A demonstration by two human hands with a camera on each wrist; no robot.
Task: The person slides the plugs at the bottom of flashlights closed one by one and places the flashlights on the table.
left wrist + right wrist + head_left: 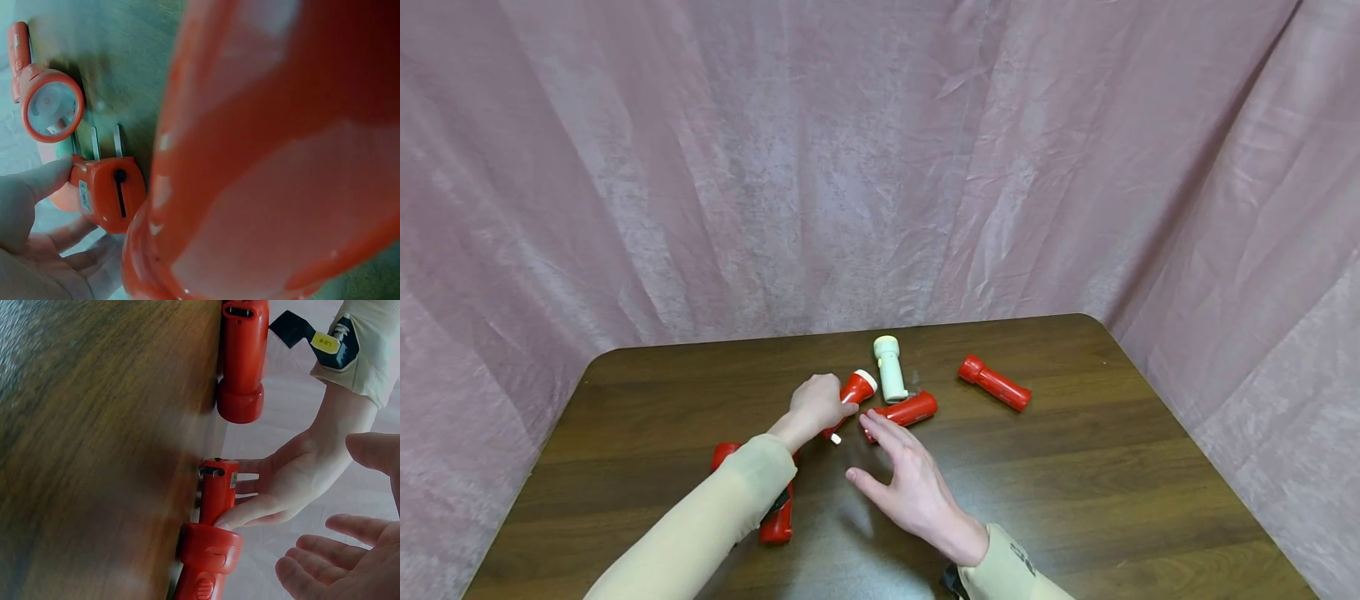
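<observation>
My left hand [817, 404] grips a red flashlight [856, 389] with a white rim, its head pointing away to the right. In the left wrist view, the thumb lies on one side of this flashlight's body [112, 194] and fingers on the other; two metal plug prongs stick out of its end. My right hand [910, 483] is spread, holding nothing, with its fingertips by a second red flashlight [913, 409]. In the right wrist view, that flashlight's head [209, 549] partly hides the gripped one.
Behind the hands stands a pale green flashlight [891, 373] lying on the brown wooden table [1097, 467]. Another red flashlight [996, 383] lies to the right. Red flashlight parts [777, 525] show around my left forearm, which covers the rest. A pink curtain [850, 167] hangs behind the table.
</observation>
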